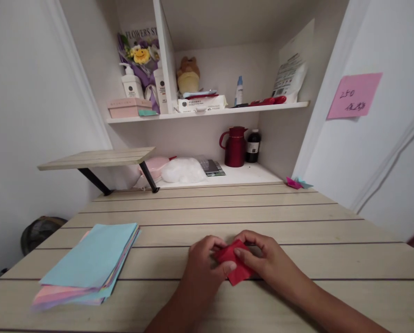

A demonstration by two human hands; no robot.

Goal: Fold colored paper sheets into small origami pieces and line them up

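Two hands pinched one folded red paper point(235, 264) on the wooden desk point(227, 208), near its front edge: left hand point(202, 264) and right hand point(265, 260) both closed on it. Stack of coloured sheets point(89, 263) lay well apart, left.

Soft even indoor light, faint shadows, sharp centre, wide-angle bending at edges, no glare.

Home desk nook — shelf point(207, 112) with toiletries, plush toy point(188, 74), kettle point(234, 146).
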